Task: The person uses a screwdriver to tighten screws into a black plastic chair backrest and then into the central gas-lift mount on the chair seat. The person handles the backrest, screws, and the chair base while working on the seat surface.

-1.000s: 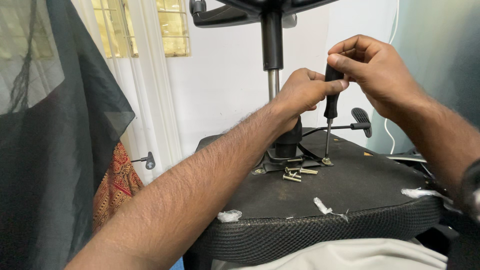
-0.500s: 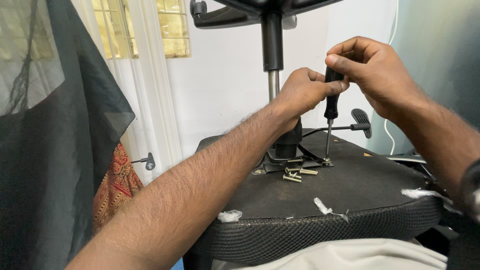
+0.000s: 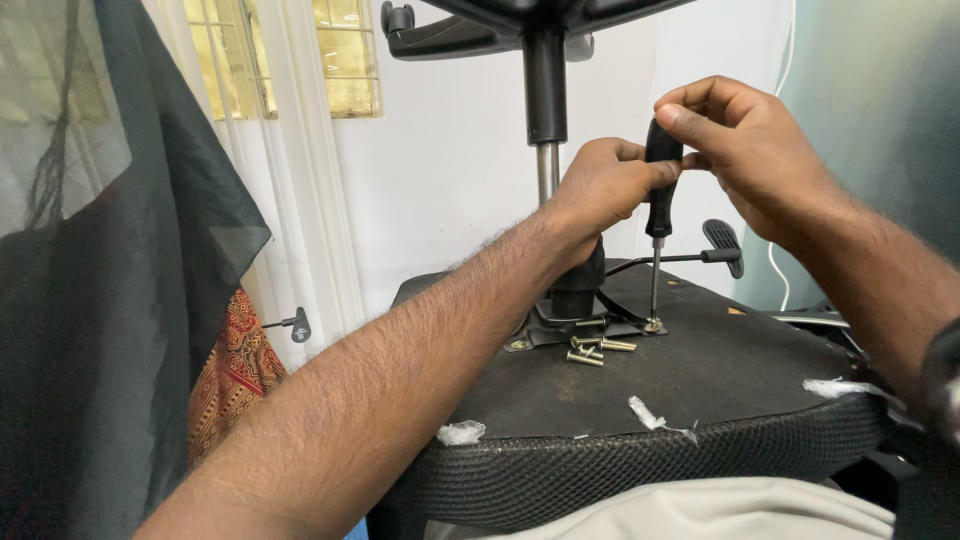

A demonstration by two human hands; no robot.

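An office chair lies upside down, its black seat underside point(image 3: 720, 390) facing up. A black-handled screwdriver point(image 3: 660, 200) stands upright with its tip on a screw at the metal mounting plate point(image 3: 560, 335). My right hand point(image 3: 745, 150) grips the top of the handle. My left hand point(image 3: 600, 185) wraps the handle's lower part, close to the chair's gas-lift column point(image 3: 546, 110). Several loose brass bolts point(image 3: 592, 350) lie on the underside just in front of the plate.
The chair's adjustment lever point(image 3: 715, 252) sticks out to the right behind the screwdriver. Bits of white torn material point(image 3: 460, 432) lie near the seat's mesh edge. A dark cloth point(image 3: 120, 300) hangs at left, with a window point(image 3: 345, 55) and white wall behind.
Both hands stay on the screwdriver; the right hand's fingers have shifted slightly on the handle top. Nothing else has moved.
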